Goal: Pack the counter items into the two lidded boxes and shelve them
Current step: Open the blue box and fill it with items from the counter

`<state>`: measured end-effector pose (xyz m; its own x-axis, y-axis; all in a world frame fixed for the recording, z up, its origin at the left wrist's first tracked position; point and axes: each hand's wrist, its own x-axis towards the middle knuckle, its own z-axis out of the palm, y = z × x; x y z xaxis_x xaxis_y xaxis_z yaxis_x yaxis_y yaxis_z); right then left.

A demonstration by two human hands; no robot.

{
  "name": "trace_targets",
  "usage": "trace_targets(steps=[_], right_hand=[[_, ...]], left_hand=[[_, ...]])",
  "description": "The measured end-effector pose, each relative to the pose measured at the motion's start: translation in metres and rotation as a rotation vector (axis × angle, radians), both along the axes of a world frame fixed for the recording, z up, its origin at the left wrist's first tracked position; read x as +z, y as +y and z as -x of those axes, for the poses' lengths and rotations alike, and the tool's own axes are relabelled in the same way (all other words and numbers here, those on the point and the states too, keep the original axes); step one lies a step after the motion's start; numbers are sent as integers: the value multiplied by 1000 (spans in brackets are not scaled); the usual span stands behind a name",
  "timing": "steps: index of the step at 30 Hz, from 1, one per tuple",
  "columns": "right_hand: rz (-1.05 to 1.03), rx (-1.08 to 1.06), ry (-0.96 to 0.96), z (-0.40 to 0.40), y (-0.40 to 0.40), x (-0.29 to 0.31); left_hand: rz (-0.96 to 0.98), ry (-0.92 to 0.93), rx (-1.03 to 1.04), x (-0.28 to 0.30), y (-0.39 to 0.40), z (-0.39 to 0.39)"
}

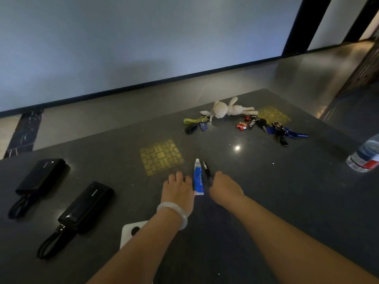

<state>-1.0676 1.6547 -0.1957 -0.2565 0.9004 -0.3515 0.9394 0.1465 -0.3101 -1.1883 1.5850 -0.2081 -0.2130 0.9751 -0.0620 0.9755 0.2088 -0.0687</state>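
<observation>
Dark speckled stone counter (266,201) with two inlaid gold fret-pattern squares (161,156). One bright light reflection (237,148) on its surface. Beyond: glossy grey floor (114,111), black skirting (143,84), plain pale wall (123,37), dark upright post (303,23).

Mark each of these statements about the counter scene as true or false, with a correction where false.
1. A blue and white tube lies between the two hands. True.
2. The plush rabbit lies at the near edge of the counter. False: it lies at the far side, by the key bunches.
3. Two black power banks lie to the left of the left hand. True.
4. A water bottle stands upright in the middle of the counter. False: it shows at the right edge of the view.
5. The right hand is at a black pen. True.
</observation>
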Motion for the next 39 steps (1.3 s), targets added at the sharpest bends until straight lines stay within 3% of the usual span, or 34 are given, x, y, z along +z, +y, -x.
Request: trace_targets(steps=[11,17,22,29,39], right_hand=[[1,-123,-51,-40,-9,-1],[-7,-110,12,-58,-15,0],[-24,-142,22,-73,-27,3],[-72,-239,37,-118,-54,25],[-187,-451,96,-246,-110,76]], left_hand=[[-7,-200,268,2,47,-24],[-29,-568,336,-2,43,-29],[-53,-620,273,-2,23,-34],[-204,-830,199,4,-6,-58],[-151,-927,-152,47,-14,-179]])
